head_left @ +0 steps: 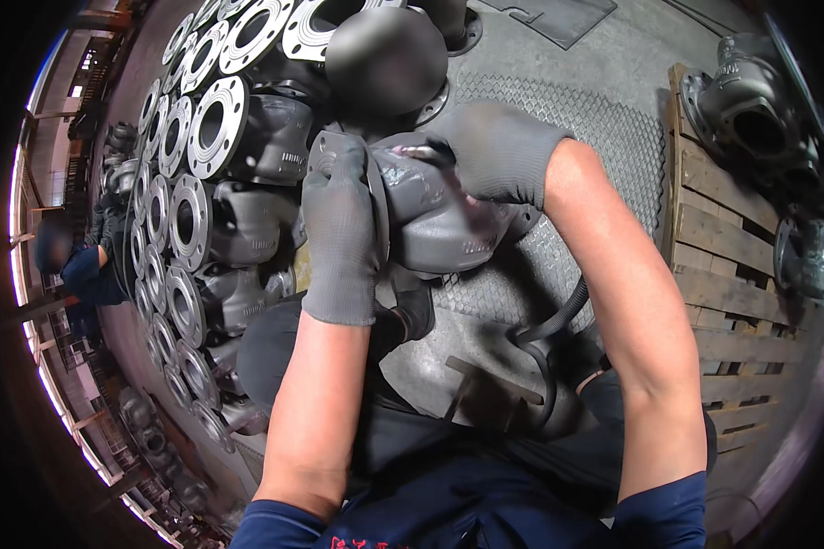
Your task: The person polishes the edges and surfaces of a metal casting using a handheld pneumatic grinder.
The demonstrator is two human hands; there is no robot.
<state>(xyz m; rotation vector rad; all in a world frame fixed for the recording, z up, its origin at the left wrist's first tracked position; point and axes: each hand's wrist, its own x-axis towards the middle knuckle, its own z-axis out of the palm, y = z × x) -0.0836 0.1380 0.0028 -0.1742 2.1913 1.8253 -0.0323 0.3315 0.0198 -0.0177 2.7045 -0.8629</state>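
Observation:
A grey-painted cast-metal valve body (pixel 453 240) with round flanged ends is in front of me, above the mesh mat. My left hand (pixel 341 233), in a grey knit glove, is closed over the rim of its left flange (pixel 380 206). My right hand (pixel 502 151), in a matching glove, is closed above the casting. From its fingers a thin, light-coloured stick-like thing (pixel 417 152) points left, close to the casting's upper surface. The glove hides the rest of it, so its kind is unclear.
Stacked flanged castings (pixel 275 137) fill the left side. A wooden pallet (pixel 728 242) at the right carries more castings (pixel 755 114). Expanded-metal mesh (pixel 558 128) lies on the floor. A black hose (pixel 558 320) curves below my right forearm. Another person (pixel 96 270) is far left.

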